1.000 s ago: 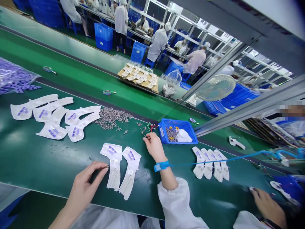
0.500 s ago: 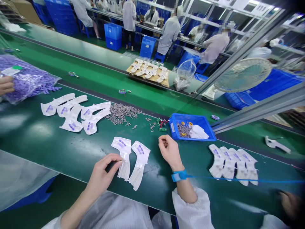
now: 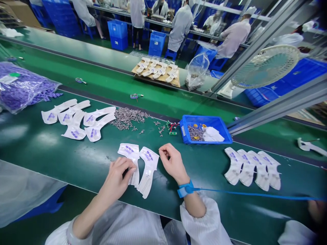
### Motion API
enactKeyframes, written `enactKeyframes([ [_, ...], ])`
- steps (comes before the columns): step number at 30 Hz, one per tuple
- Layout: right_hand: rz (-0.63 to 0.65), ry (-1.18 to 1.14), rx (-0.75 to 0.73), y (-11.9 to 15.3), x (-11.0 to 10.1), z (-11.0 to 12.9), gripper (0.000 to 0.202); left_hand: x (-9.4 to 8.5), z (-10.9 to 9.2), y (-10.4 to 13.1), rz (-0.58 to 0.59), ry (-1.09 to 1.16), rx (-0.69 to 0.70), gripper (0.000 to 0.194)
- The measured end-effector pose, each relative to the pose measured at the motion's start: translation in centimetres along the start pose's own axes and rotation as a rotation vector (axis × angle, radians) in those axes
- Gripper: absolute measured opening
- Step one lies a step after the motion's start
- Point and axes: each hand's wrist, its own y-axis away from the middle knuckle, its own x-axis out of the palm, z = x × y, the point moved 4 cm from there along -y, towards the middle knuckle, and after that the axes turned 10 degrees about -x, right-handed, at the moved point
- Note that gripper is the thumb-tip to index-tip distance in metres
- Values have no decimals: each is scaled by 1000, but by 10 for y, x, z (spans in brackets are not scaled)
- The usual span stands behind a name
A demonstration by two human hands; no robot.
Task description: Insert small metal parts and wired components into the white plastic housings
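Two white curved plastic shells with purple pieces lie side by side in front of me. Over the left shell (image 3: 129, 151) is my left hand (image 3: 119, 175), its thumb and fingertips pinched together at the shell's middle; whatever is between them is too small to make out. My right hand (image 3: 173, 161), with a blue strap on the wrist, hovers just right of the right shell (image 3: 148, 170). Its fingers are curled together, and their contents are hidden. A pile of small metal parts (image 3: 129, 117) lies beyond the shells.
A blue bin (image 3: 185, 136) holds metal parts and white material. More shells lie at left (image 3: 75, 131) and right (image 3: 246, 170). A bag of purple parts (image 3: 28, 88) lies far left. Green circuit pieces (image 3: 173, 133) sit beside the bin. Another person's hand (image 3: 316, 209) shows at right.
My right hand has moved left, closer to the right shell. My left hand has shifted slightly up over the left shell. The other person's hand on the purple bag is gone from view.
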Motion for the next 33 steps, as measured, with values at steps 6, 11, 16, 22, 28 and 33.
enactKeyframes([
  [6,36,-30,4,2,8,7,16,-1,-12,-2,-18,-52,44,22],
  [11,48,-18,-6,1,11,7,16,-3,-20,-3,-74,-97,61,20],
  [16,45,-28,3,1,11,7,16,-3,-25,-4,-109,-152,40,18],
  [22,20,-39,16,1,11,6,16,1,-21,-4,-95,-109,-45,11],
  [28,-104,-138,152,13,0,13,15,1,-10,-9,-60,16,-95,6],
  [33,99,-497,551,43,10,23,22,1,-13,9,-86,7,90,10],
])
